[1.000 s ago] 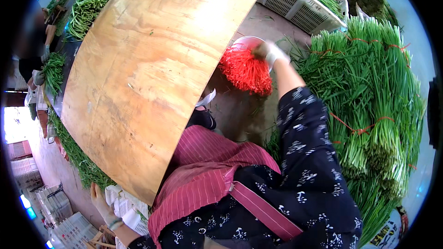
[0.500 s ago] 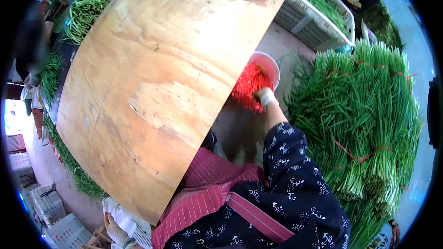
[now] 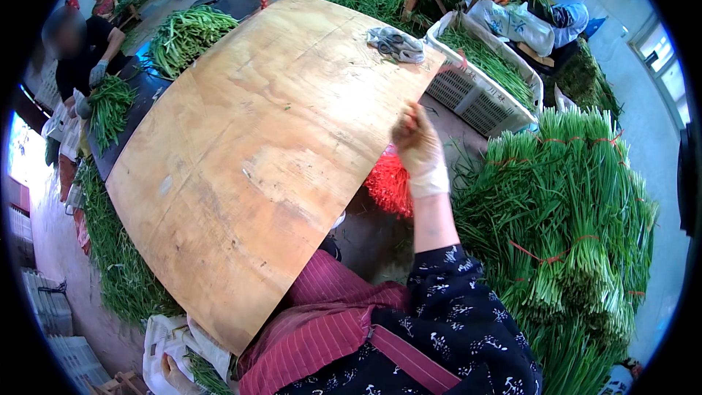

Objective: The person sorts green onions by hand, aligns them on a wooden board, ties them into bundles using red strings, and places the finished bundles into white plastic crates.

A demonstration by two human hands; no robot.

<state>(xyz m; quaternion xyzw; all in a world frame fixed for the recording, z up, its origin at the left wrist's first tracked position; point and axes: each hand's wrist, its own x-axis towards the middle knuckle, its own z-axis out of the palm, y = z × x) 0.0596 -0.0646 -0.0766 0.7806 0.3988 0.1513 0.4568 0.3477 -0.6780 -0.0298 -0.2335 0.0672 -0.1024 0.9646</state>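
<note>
My right hand [image 3: 418,139], in a pale glove, is raised beside the right edge of the wooden tabletop [image 3: 241,161]. Its fingers are pinched on a red tie, blurred by motion. Below it, a heap of red ties [image 3: 389,184] is partly hidden by the board and my wrist. At the lower left, by the near corner of the tabletop, my left hand [image 3: 175,374] shows only in part, its fingers stretched out. It is next to a white bag [image 3: 157,340] and some green stalks [image 3: 205,371].
Bundled green chives [image 3: 570,219] are stacked at my right. A white crate [image 3: 475,95] of greens stands beyond the board. Scissors [image 3: 398,44] lie on a cloth at the far corner. Across at left, a person [image 3: 84,58] handles greens; another person [image 3: 570,18] works at far right.
My right hand has come up from the red ties in the bucket to the board's edge with a red tie. My left hand has shifted slightly left and down. The view has tilted up.
</note>
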